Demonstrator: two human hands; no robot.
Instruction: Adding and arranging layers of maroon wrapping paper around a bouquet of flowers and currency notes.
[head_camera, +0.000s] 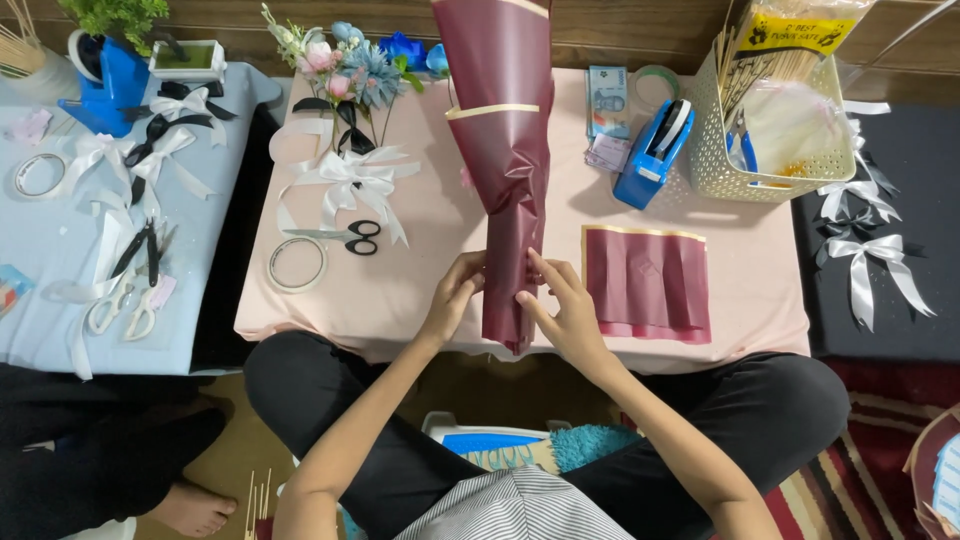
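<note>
Glossy, crinkled maroon wrapping paper (505, 160) in the centre; matt pink tablecloth (400, 290) beneath; satin white ribbon (345, 180) shining upper left.

A home craft corner for bouquet making is showing here. Ribbon bows (345, 175), scissors (345, 236) and a tape dispenser (652, 152) are lying on a low desk (400, 290), a rug (860, 470) spreading beneath.
</note>
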